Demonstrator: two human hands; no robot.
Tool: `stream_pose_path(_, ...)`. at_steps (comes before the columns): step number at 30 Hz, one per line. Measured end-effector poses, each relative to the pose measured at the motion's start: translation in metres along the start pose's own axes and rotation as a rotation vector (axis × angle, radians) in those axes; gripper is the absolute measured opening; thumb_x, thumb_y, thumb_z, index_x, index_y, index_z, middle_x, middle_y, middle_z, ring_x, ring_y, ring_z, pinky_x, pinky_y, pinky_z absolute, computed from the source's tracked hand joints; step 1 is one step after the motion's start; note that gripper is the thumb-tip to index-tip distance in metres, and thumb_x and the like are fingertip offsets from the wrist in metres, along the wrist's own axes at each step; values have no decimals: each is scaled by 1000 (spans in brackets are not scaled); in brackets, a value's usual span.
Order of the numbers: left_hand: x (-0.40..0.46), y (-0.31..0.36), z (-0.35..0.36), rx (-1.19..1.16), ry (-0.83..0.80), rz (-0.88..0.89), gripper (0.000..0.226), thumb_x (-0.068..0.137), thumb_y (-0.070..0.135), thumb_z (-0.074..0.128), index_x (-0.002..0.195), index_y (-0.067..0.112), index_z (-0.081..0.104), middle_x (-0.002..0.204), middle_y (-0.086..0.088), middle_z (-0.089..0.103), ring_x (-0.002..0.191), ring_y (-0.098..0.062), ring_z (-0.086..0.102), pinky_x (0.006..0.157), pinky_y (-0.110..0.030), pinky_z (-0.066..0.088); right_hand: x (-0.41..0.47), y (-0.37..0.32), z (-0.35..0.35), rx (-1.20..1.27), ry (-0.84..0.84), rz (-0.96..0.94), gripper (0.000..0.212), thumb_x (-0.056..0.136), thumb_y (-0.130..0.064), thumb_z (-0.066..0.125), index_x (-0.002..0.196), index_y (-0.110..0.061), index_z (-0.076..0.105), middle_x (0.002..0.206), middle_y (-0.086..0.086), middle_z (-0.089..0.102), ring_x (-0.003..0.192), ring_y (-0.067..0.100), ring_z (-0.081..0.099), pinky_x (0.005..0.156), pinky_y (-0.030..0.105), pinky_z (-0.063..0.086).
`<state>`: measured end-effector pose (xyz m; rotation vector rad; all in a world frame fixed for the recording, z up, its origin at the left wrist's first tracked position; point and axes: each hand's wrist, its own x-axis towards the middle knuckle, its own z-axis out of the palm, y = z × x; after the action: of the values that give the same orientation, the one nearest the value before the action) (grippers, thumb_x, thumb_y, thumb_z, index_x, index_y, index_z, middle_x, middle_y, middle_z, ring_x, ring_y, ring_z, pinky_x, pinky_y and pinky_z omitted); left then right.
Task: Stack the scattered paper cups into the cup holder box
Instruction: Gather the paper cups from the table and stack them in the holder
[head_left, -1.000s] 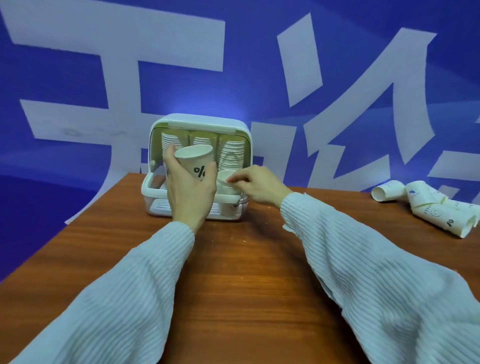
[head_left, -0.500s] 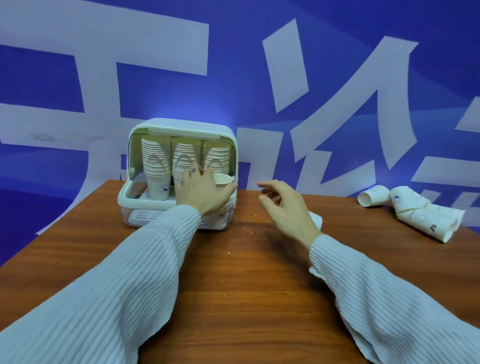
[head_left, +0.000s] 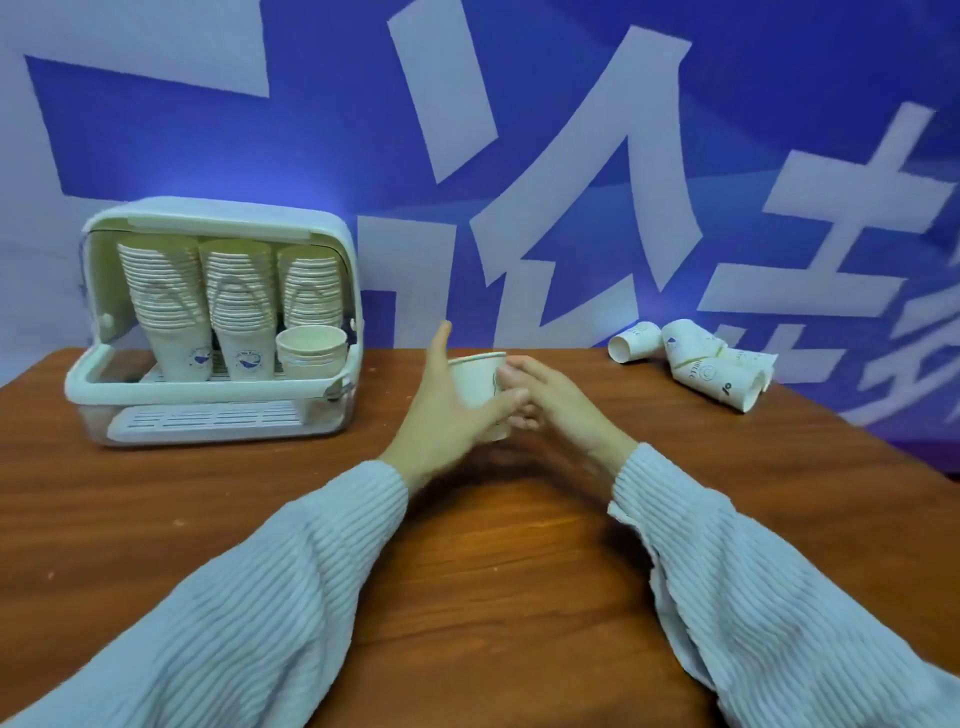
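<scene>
**A:** From the head camera, what are your hands doing?

**B:** Your left hand (head_left: 447, 410) and right hand (head_left: 558, 402) meet over the middle of the table (head_left: 493, 571), well in from its near edge. Between them you have one paper cup (head_left: 480, 387), upright, mouth up. Your left fingers curl round its front and your left thumb stands up beside its rim. Your right fingers curl against its right side, so both hands grip the same cup. I cannot tell whether the cup's base touches the wood or hangs just above it.

**A:** And where is the cup holder box?

**B:** The cup holder box (head_left: 218, 332) sits near the far left corner of the table, its lid raised and its front open towards you. Inside, you have three tall stacks of cups (head_left: 234, 301) side by side along the back. A short stack (head_left: 310, 348) stands in front of the right-hand one, mouth up, just behind the box's front rail.

**A:** What about the loose ones?

**B:** The scattered cups (head_left: 696, 361) lie on their sides near the far right edge of the table, well apart from your hands. They touch one another in a heap; one lies at the left end with its mouth turned towards the box.

**A:** Anything else?

**B:** Your ribbed pale sleeves (head_left: 249, 613) come in from the near edge, and a blue wall (head_left: 519, 130) with large white characters stands behind the table.
</scene>
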<state>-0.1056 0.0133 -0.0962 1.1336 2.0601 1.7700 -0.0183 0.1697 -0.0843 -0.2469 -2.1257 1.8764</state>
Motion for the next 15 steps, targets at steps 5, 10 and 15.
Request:
stream_pose_path(5,9,9,73,-151,64,-64,110,80,41,86,160,38,10,142,3,46,122,-17,57,104,-42,53,-11,11,-74,68,533,-72,35,104,-49,53,123,-23,68,112,0,76,109,16,71,93,31,53)
stream_pose_path(10,13,19,153,-110,-42,-16,114,80,40,86,160,40,6,157,4,40,138,-16,46,114,-43,44,-23,36,-178,-569,1128,-16,25,96,-26,54,115,-27,71,120,-6,64,115,18,58,92,32,47)
stream_pose_path(15,10,4,173,99,-175,107,114,79,47,84,158,49,1,163,7,32,152,-15,26,121,-50,31,-19,70,-251,-806,1168,199,28,95,-25,54,114,-29,75,138,2,59,129,27,50,107,43,43)
